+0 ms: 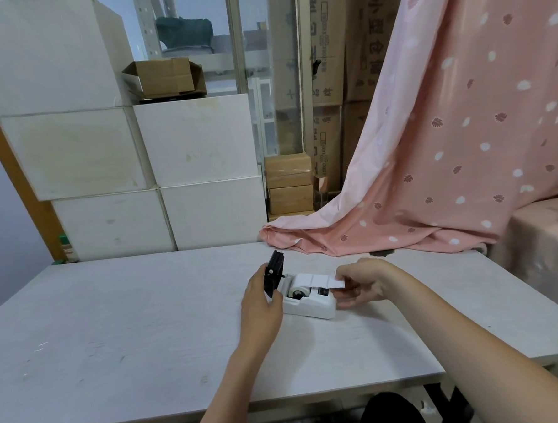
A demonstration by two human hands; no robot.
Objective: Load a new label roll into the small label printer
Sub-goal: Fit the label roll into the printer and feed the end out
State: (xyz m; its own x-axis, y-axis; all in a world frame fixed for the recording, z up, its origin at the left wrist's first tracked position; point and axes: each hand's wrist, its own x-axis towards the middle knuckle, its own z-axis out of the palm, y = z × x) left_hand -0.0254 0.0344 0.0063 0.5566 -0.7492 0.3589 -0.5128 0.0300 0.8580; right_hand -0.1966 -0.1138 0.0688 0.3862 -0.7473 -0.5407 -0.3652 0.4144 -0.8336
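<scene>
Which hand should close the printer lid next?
Probably the left hand: it already rests against the upright black lid. The right hand is busy pinching the label strip pulled across the printer.

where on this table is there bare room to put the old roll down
Bare table lies left of the left hand, out to the left edge, and along the near edge before the printer. It is crowded at the printer, between both hands, and at the far right by the pink cloth.

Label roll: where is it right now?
The label roll sits inside the open printer mid-table, its free end pinched by the right hand.
</scene>
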